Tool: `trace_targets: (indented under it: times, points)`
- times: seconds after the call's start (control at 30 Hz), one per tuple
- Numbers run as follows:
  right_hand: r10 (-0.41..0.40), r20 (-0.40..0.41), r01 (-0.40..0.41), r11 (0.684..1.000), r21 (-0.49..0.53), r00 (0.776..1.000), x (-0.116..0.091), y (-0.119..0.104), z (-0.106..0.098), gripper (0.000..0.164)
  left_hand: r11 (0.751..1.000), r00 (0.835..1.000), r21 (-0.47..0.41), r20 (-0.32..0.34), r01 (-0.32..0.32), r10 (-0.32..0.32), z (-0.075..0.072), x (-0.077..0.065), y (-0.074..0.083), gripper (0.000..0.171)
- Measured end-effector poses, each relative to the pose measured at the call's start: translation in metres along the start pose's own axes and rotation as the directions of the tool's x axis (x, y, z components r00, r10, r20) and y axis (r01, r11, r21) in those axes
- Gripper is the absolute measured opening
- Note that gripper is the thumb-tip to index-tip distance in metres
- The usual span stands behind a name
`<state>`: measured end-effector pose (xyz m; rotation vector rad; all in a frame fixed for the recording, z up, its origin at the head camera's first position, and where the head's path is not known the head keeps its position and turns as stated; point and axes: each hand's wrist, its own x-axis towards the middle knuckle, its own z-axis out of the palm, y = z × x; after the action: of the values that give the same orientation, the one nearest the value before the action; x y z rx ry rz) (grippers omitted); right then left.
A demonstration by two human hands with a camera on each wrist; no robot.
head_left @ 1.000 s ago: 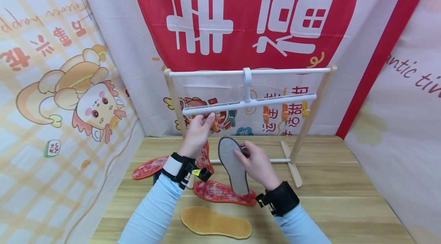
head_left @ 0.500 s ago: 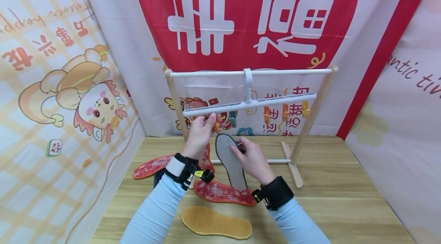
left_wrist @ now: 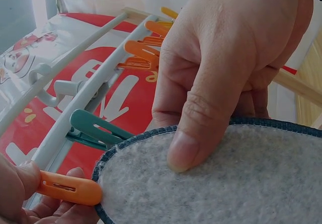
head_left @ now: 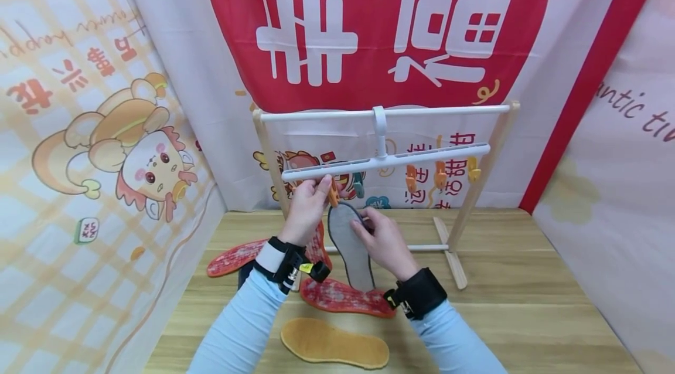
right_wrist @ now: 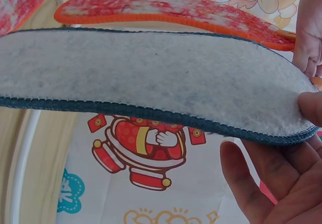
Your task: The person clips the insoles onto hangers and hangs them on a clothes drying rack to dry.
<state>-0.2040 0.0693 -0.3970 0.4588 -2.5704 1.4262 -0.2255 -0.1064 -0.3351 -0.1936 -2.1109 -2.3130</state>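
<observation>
My right hand (head_left: 387,242) pinches a grey felt insole (head_left: 348,245) with dark edging near its upper end, thumb on the felt face. The insole slants down over the table. With my left hand (head_left: 306,210) I pinch an orange clothespin (head_left: 333,193) under the left end of a white hanger (head_left: 422,157). In the left wrist view the orange clothespin's tip (left_wrist: 93,191) meets the insole's rounded end, with a green clothespin (left_wrist: 95,128) just beyond. A red insole (right_wrist: 176,7) hangs behind in the right wrist view, an orange clip at its end.
The hanger hooks over a rack's white top rail (head_left: 448,110), between wooden posts. Several clothespins (head_left: 440,174) hang at its right side. On the table lie a red insole (head_left: 343,298), another red insole (head_left: 237,257) at left and a tan insole (head_left: 334,343). Printed cloth walls surround the table.
My right hand has moved the grey insole slightly left and up, bringing its top end to the orange clothespin. My left hand stays on that clothespin.
</observation>
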Motion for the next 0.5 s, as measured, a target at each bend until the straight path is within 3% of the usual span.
trace_targets:
  times: [0.27, 0.5]
  points:
    - [0.006, 0.003, -0.006, 1.000, 0.019, 1.000, 0.0029, 0.0006, 0.0022, 0.018, 1.000, 1.000, 0.002, 0.013, -0.026, 0.026, -0.0008, -0.0002, -0.0014, 0.045]
    - [-0.024, -0.003, 0.024, 0.999, 0.025, 1.000, 0.0058, 0.0001, 0.0024, 0.020, 1.000, 1.000, 0.020, -0.028, -0.003, 0.003, 0.0010, 0.0002, 0.0002, 0.043]
